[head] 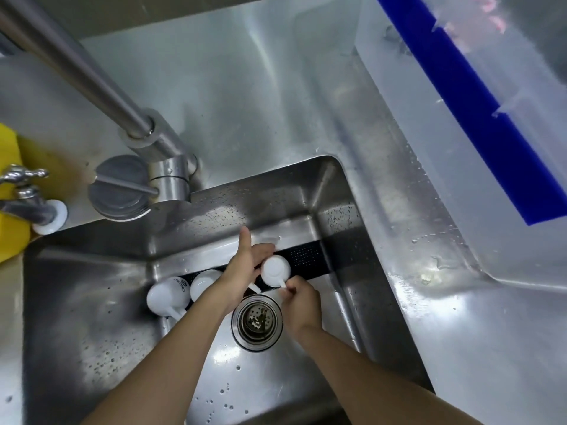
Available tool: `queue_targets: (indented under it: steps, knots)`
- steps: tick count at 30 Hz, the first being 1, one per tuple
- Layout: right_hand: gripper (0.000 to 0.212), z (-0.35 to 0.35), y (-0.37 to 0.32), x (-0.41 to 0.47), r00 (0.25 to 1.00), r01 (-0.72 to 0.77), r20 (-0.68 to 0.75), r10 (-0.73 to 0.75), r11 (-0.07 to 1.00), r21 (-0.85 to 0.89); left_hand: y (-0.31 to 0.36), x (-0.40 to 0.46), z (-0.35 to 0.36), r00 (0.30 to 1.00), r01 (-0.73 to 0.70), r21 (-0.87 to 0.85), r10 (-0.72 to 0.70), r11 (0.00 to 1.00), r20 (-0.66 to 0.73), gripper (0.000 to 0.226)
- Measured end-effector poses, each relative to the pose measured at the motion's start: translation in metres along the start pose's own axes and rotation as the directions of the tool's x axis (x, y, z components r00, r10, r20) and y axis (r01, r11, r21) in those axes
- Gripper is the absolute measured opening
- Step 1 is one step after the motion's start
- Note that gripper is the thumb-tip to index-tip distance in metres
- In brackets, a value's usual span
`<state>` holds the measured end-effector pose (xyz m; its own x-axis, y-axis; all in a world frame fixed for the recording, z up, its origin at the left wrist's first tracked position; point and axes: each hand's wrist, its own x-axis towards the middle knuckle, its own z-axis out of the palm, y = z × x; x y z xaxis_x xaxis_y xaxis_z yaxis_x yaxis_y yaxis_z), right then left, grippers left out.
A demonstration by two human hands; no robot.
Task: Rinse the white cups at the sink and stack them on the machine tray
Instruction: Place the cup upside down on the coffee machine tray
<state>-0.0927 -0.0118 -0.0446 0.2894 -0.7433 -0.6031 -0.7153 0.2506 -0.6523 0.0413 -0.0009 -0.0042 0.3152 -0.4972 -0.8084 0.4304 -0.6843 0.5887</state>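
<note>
In the sink [92, 317], the right hand [299, 305] pinches the handle of a white cup [274, 271]; the left hand [245, 265] rests against it, thumb straight, grip unclear.

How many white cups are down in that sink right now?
3. One white cup is held by its handle in the right hand; a middle cup lies beside the left hand; a printed cup lies farthest left. The arms may hide more.
</note>
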Motion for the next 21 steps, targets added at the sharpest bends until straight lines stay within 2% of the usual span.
queue_targets:
  steps: [6,8,12,16,21]
  knots:
    - [0.024,-0.016,-0.019,-0.028,0.998,0.065,-0.025,-0.062,0.986,0.152,0.014,-0.032,-0.003,0.997,-0.072,-0.111,0.069,0.991,-0.026,0.09]
    - [0.02,-0.027,-0.028,-0.039,0.997,0.079,-0.016,-0.078,0.986,0.146,0.022,-0.047,-0.002,0.995,-0.098,-0.154,0.095,0.983,-0.025,0.09]
    - [0.03,-0.046,-0.044,-0.065,0.983,0.176,-0.097,-0.157,0.958,0.225,0.037,-0.081,0.002,0.99,-0.135,-0.243,0.143,0.961,0.014,0.09]
    - [0.018,-0.072,-0.06,-0.089,0.949,0.299,-0.148,-0.279,0.945,0.135,0.048,-0.115,0.004,0.977,-0.179,-0.29,0.203,0.94,0.057,0.094]
    - [0.013,-0.116,-0.082,-0.118,0.886,0.432,-0.207,-0.415,0.901,0.045,0.07,-0.164,0.02,0.941,-0.32,-0.306,0.338,0.896,0.005,0.09]
